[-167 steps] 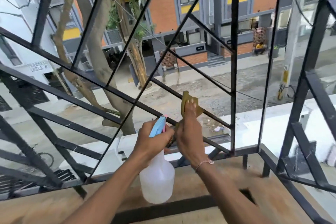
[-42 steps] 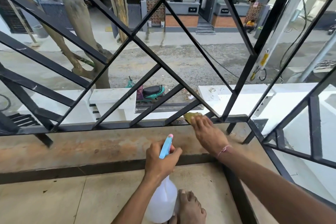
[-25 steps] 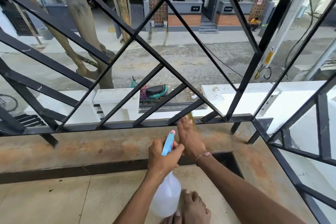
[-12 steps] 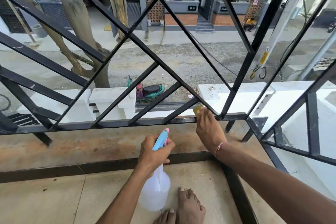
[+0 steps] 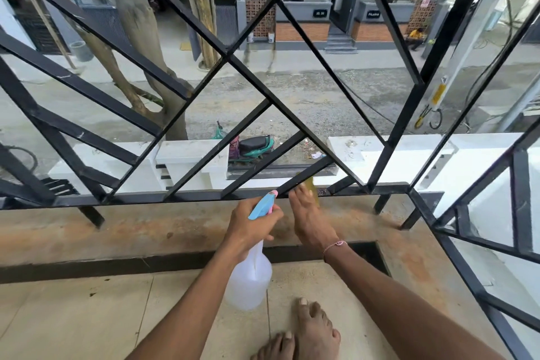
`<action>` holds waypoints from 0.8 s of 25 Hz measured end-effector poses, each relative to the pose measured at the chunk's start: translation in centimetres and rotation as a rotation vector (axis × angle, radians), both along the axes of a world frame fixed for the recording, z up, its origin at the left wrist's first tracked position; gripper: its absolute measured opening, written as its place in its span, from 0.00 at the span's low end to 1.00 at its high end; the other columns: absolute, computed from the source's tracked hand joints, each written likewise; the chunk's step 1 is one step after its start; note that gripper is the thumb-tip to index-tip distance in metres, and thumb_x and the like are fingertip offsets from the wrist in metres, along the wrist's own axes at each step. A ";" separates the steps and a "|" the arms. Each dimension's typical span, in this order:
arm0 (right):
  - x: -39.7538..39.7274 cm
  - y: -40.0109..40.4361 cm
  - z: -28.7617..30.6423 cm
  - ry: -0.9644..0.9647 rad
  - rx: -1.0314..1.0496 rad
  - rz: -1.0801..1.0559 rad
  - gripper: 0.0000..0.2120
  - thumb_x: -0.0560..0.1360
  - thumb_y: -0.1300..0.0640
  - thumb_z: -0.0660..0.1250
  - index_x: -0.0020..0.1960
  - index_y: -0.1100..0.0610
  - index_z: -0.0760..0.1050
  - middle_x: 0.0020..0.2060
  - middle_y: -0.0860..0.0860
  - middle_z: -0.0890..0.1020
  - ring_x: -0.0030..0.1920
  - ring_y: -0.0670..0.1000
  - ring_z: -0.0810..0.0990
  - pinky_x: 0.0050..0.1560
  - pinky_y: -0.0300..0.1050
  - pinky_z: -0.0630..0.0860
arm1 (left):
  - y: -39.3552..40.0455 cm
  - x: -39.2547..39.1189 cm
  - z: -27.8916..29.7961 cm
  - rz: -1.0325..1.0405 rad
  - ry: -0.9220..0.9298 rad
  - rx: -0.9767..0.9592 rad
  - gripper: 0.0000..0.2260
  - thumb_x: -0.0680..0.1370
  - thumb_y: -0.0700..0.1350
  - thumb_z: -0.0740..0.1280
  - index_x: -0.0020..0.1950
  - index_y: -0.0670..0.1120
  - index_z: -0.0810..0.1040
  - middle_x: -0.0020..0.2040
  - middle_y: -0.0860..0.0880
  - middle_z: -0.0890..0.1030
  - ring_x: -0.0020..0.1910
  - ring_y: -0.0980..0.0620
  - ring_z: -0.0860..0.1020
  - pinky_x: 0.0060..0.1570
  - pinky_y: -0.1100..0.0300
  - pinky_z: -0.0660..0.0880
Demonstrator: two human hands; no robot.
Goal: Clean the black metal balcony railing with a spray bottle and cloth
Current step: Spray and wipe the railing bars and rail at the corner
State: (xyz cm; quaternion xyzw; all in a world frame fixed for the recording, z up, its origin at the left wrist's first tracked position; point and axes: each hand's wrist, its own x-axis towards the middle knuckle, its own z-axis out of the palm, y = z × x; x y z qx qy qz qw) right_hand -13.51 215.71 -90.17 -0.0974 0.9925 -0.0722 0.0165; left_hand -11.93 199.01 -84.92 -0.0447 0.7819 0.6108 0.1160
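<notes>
The black railing point(image 5: 204, 194) fills the top and middle of the picture. Its bars cross each other in slanted lines, and a long flat bar runs along the bottom of it, across the middle of the frame. More black bars run down the right side.

The left hand point(image 5: 251, 228) is in the lower middle of the picture. Its fingers are curled round the neck of the spray bottle point(image 5: 251, 278) and hold it tight. The bottle is clear white and hangs down below the hand. Its blue top with a pink tip pokes out above the fingers, just under the bottom bar.

The right hand point(image 5: 311, 219) is just to the right of the left one. It reaches up to the bottom bar, where a slanted bar meets it. Its fingers lie fairly straight and press the yellow cloth point(image 5: 309, 184) against the railing there. Only a small bit of the cloth shows past the fingertips. A thin pink bracelet point(image 5: 336, 244) is on that wrist.

Under the railing is a brown, rusty-looking ledge point(image 5: 146, 231), and below that a pale tiled floor point(image 5: 73, 316). Two bare feet point(image 5: 309, 333) stand on the floor at the bottom middle of the frame.

Through the bars you can see a grey street, tree trunks point(image 5: 140, 38) in the upper left, and a green scooter point(image 5: 251, 147) parked by a white wall in the middle.
</notes>
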 end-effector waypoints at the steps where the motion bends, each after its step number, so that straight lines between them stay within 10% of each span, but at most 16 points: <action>1: 0.2 0.1 0.5 -0.011 -0.102 0.015 0.35 0.76 0.73 0.57 0.80 0.64 0.50 0.80 0.61 0.51 0.81 0.58 0.44 0.78 0.49 0.46 | -0.2 -0.1 -0.1 0.005 0.003 -0.003 0.08 0.76 0.43 0.72 0.37 0.50 0.82 0.37 0.49 0.79 0.40 0.53 0.79 0.33 0.61 0.79; 4: 1.1 0.2 2.5 0.081 -0.466 -0.168 0.24 0.78 0.71 0.55 0.73 0.61 0.66 0.63 0.61 0.78 0.61 0.56 0.79 0.63 0.49 0.75 | -0.8 -0.3 -0.5 0.027 0.030 -0.025 0.06 0.76 0.43 0.72 0.41 0.42 0.82 0.36 0.47 0.78 0.39 0.52 0.79 0.32 0.62 0.78; 6: 2.2 -0.5 3.8 0.158 -0.733 -0.361 0.16 0.81 0.67 0.55 0.63 0.55 0.73 0.45 0.51 0.82 0.40 0.45 0.80 0.44 0.41 0.81 | -1.3 -0.5 -1.1 0.038 0.034 -0.032 0.07 0.76 0.42 0.72 0.41 0.40 0.81 0.35 0.47 0.77 0.37 0.52 0.78 0.34 0.61 0.78; 13: 3.4 -3.1 5.2 -0.090 -1.460 -0.699 0.13 0.83 0.62 0.58 0.53 0.55 0.81 0.46 0.54 0.87 0.50 0.55 0.86 0.58 0.55 0.81 | -3.4 0.3 -2.4 0.077 -0.021 -0.099 0.08 0.75 0.45 0.75 0.41 0.44 0.78 0.34 0.47 0.77 0.35 0.53 0.76 0.32 0.60 0.73; 20: 1.8 -5.6 6.6 0.324 -1.048 -0.579 0.10 0.80 0.61 0.64 0.54 0.49 0.80 0.45 0.49 0.86 0.43 0.51 0.83 0.47 0.53 0.82 | -3.9 -1.1 -1.9 0.083 -0.034 -0.058 0.04 0.74 0.42 0.74 0.45 0.43 0.82 0.35 0.46 0.79 0.35 0.50 0.78 0.33 0.58 0.77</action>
